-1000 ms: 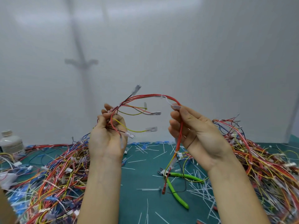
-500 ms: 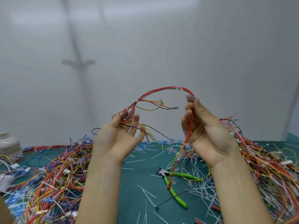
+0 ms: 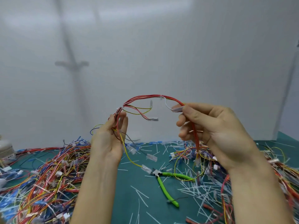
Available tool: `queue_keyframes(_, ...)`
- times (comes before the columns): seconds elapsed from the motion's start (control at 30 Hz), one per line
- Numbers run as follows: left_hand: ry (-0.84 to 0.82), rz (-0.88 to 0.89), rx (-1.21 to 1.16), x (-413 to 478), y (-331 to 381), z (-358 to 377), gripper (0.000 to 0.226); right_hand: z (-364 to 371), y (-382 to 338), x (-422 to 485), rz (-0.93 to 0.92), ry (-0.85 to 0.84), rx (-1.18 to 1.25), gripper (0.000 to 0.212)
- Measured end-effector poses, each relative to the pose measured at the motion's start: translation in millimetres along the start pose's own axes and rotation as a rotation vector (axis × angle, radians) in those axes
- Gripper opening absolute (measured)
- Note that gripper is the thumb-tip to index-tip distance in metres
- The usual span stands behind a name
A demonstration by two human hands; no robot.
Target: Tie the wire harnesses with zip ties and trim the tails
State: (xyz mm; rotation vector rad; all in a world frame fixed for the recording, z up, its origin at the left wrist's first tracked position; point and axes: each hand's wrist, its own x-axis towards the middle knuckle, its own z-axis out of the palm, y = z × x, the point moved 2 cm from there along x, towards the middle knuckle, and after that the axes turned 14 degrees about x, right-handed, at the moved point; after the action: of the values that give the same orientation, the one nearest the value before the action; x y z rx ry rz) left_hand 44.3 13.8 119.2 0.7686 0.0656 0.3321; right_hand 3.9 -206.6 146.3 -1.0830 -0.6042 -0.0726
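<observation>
Our left hand pinches one end of the harness between thumb and fingers. Our right hand curls round the other end, so the red and yellow wires arch between them, well above the bench. A white tie sits atop the arch. A white strand runs from it toward our right hand; we cannot tell whether it is the tail or a lead. The cutters lie on the bench below, untouched.

We see three risks. Loose leads dangling from our left hand could snag in the pile as we lower the harness. Freeing a hand for the cutters may let the wires splay. Mistaking a lead for the tail would cut a wire.
</observation>
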Motion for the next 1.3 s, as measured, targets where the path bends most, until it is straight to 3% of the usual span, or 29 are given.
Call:
queue_keyframes(0.1,-0.053,-0.046,0.084,1,-11,9,0.022,-19,-15,-10,0.043,0.032,-0.199,0.019)
queue_keyframes(0.23,-0.109,-0.093,0.261,12,-40,48,0.019,-48,-10,-12,0.248,0.228,-0.562,0.019)
queue_keyframes(0.37,-0.198,-0.121,0.465,26,-85,92,0.013,-66,5,-9,0.401,0.255,-1.215,0.014)
queue_keyframes(0.5,-0.236,-0.137,0.672,37,-136,110,0.013,-70,5,-8,0.453,0.39,-1.238,0.051)
queue_keyframes(0.57,-0.264,-0.14,0.755,35,-158,111,0.018,-71,5,-7,0.413,0.474,-1.301,0.06)
queue_keyframes(0.67,-0.328,-0.055,0.969,31,-189,106,0.03,-71,10,-3,0.357,0.528,-1.381,0.055)
queue_keyframes(0.8,-0.46,0.004,1.24,20,-224,93,0.038,-77,42,8,0.437,0.443,-1.429,0.048)
queue_keyframes(0.9,-0.408,0.109,1.386,19,-245,84,0.029,-88,73,10,0.569,0.36,-1.437,0.046)
queue_keyframes(0.97,-0.363,0.171,1.679,22,-256,81,0.029,-99,83,9,0.594,0.364,-1.417,0.041)
queue_keyframes(1.07,-0.158,0.167,2.048,25,-264,74,0.034,-116,91,4,0.626,0.384,-1.378,0.038)
queue_keyframes(1.13,-0.181,0.118,2.015,26,-269,73,0.034,-121,94,3,0.63,0.406,-1.387,0.037)
queue_keyframes(1.23,-0.284,0.021,1.594,30,-254,69,0.026,-122,93,4,0.581,0.425,-1.382,0.042)
queue_keyframes(1.3,-0.242,-0.069,1.288,29,-230,59,0.039,-117,89,7,0.56,0.399,-1.363,0.045)
